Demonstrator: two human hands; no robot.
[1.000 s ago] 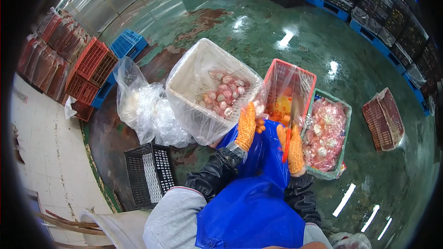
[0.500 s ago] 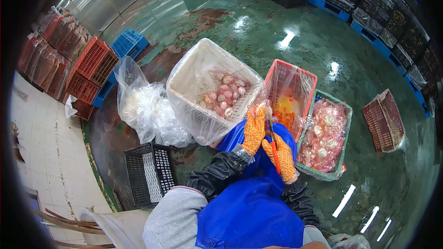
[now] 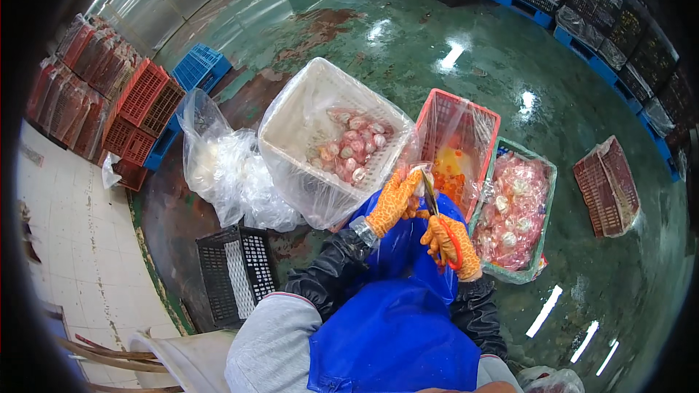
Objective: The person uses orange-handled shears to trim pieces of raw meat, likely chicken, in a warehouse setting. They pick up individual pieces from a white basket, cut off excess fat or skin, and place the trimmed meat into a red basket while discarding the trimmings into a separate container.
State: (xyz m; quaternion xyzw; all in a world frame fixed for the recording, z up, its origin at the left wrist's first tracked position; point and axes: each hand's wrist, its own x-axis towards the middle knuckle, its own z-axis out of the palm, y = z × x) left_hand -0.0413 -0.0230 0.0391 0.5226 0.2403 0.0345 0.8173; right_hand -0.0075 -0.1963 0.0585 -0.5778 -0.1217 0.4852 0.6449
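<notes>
My left hand (image 3: 393,205), in an orange patterned glove, grips a small pale, wet-looking piece (image 3: 420,168) whose kind I cannot make out. My right hand (image 3: 457,253), gloved alike, holds scissors (image 3: 431,198) by their red handles, with the blades pointing up at that piece. Beyond my left hand, a white crate (image 3: 293,110) lined with clear plastic holds pinkish-white round lumps (image 3: 357,142). A red crate (image 3: 460,100) just past my hands contains yellow liquid and orange blobs (image 3: 450,175). At its right, a green crate (image 3: 547,196) is full of similar pinkish lumps (image 3: 515,207).
Crumpled clear plastic (image 3: 244,178) lies left of the white crate, with a black crate (image 3: 218,280) nearer me. A brown crate (image 3: 608,185) stands at right on the wet green floor (image 3: 575,298). Stacked red crates (image 3: 142,98) and wrapped black crates (image 3: 619,40) line the sides.
My right hand has shifted slightly right and down with the scissors, whose blades now sit at the pale piece. My left hand has tilted and moved a little left, still holding the piece.
</notes>
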